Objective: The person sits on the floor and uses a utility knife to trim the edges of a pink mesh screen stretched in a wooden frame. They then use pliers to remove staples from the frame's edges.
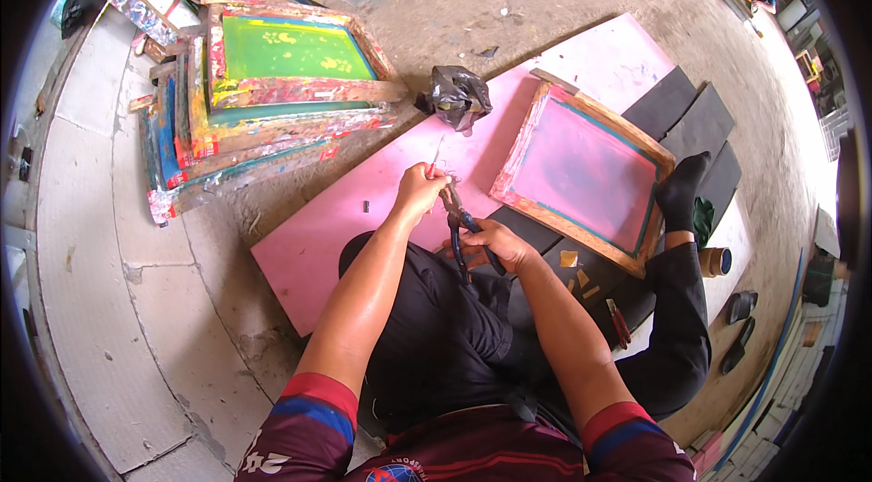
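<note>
My left hand [418, 191] is closed around a slim reddish tool whose thin pale tip points away from me; its exact kind is unclear. My right hand [500, 246] grips a pair of dark-handled pliers [454, 209]. The pliers' jaws reach up beside my left fingers, where some thin frayed strands show. Whether the jaws bite on anything is too small to tell. Both hands are above my bent leg and the pink board [327, 246]. To their right, a wood-framed printing screen [581, 173] with pinkish mesh lies on the boards.
Stacked paint-smeared screen frames [291, 91] are at the far left. A crumpled black plastic bag [459, 96] rests beyond my hands. Dark boards [695, 119], a red-handled tool [619, 323], yellowish scraps [569, 258], a tape roll [716, 262] and sandals [740, 323] are at right.
</note>
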`<action>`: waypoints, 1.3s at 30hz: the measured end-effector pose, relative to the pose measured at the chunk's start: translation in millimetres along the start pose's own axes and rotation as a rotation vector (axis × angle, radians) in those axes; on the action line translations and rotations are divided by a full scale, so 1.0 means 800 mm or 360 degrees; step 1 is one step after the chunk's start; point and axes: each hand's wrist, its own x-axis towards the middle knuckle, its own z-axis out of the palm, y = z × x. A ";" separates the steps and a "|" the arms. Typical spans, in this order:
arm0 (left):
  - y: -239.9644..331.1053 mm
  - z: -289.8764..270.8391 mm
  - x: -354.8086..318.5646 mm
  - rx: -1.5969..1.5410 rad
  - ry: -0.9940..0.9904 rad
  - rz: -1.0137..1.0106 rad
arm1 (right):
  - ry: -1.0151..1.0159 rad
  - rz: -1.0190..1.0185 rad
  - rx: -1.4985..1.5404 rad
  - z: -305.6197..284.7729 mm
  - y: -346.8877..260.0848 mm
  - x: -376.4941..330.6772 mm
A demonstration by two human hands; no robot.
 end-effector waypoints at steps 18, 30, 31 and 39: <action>0.046 0.090 -0.061 0.0444 0.0178 0.0767 | 0.0538 -0.0121 0.0112 -0.015 0.052 -0.103; -0.027 0.159 -0.090 0.0262 -0.0184 0.0260 | 0.0880 -0.0050 -0.0012 -0.092 0.109 -0.239; -0.051 0.162 -0.082 0.0168 -0.0202 0.0383 | 0.0879 -0.0021 -0.0174 -0.104 0.105 -0.247; -0.032 0.159 -0.088 0.0471 -0.0226 0.0229 | 0.0796 0.0172 -0.0695 -0.157 0.038 -0.269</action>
